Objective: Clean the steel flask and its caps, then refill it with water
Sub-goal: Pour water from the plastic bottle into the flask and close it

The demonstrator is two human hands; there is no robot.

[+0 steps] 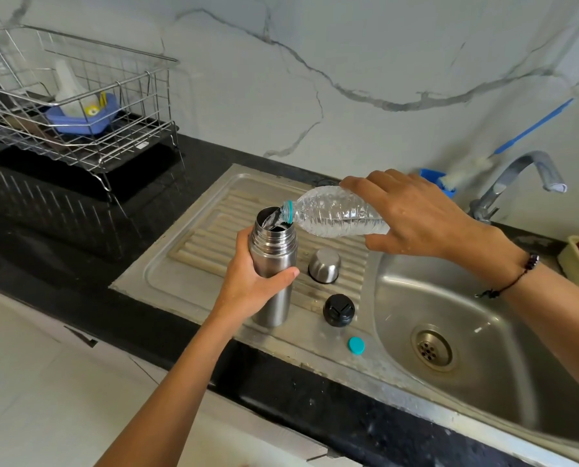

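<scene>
The steel flask (274,251) stands upright and uncapped on the ribbed drainboard (187,251). My left hand (251,281) is wrapped around its middle. My right hand (412,217) grips a clear plastic water bottle (335,212), tipped on its side with its teal-ringed neck at the flask's mouth, and water runs into the flask. The steel cup cap (324,266) sits upside down just right of the flask. Nearer the front edge rests the black inner stopper (338,310). The bottle's small teal cap (356,345) lies by the sink rim.
A steel sink basin (449,298) with a drain lies to the right, under a tap (517,176). A blue-handled bottle brush (466,173) leans on the marble wall. A wire dish rack (79,106) with a blue tub stands at the back left on the black counter.
</scene>
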